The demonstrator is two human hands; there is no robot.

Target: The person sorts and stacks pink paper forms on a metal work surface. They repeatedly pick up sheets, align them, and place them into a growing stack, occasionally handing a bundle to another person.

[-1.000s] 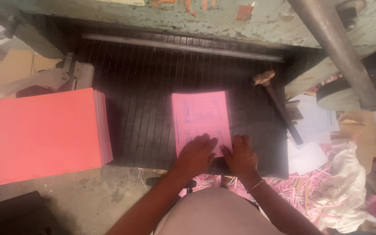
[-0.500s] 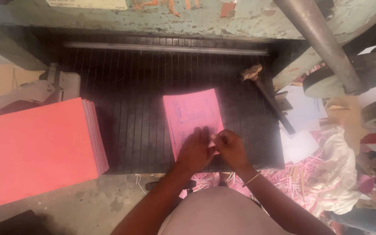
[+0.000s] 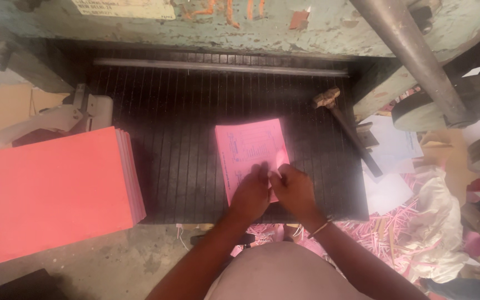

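A small stack of pink printed sheets lies on the black ribbed bed of a cutting machine. My left hand rests on the stack's near edge, fingers curled over the paper. Beside it, my right hand pinches the near right corner of the top sheets and lifts it slightly. The two hands touch each other over the stack's near edge.
A thick pile of larger pink-red sheets sits at the left, overhanging the bed. A hammer lies at the bed's right side. Pink paper trimmings and white scraps litter the right. The machine's green body spans the top.
The view has shifted a little. My hands have drawn together at the stack's near edge, and my right fingers now lift a corner of the top sheets.
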